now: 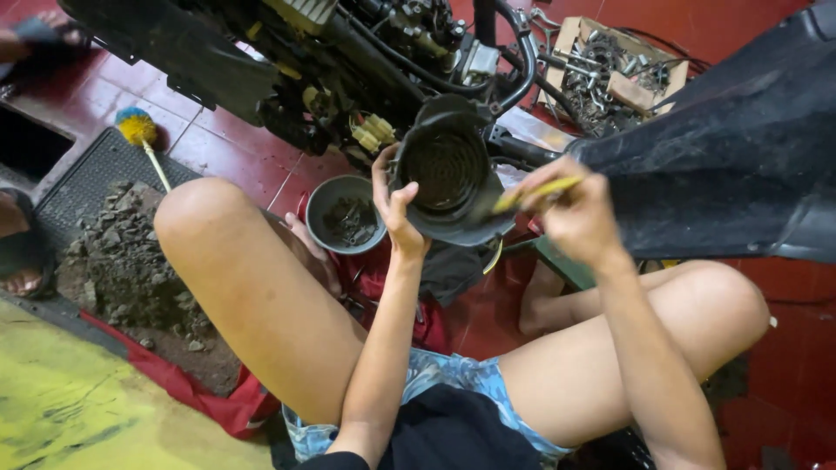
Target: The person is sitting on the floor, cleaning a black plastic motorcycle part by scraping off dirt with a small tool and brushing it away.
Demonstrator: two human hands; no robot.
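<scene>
Black round housing [448,174] hemmed between left hand [394,204], right hand [576,213].

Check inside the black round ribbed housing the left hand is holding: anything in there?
The black round ribbed housing shows concentric ribs and grime. The right hand pokes a yellow-handled tool at its rim. The left hand grips its edge. Its back is hidden.

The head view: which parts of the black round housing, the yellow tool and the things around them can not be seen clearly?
- Yellow-handled tool in the right hand: its tip is hidden against the black round housing.
- Housing's back: turned away; the left hand covers its left rim.
- Grey bowl: contents dark, too small to identify.
- Wooden box of metal parts: single pieces too small.
- Engine: cut off by the top edge.
</scene>
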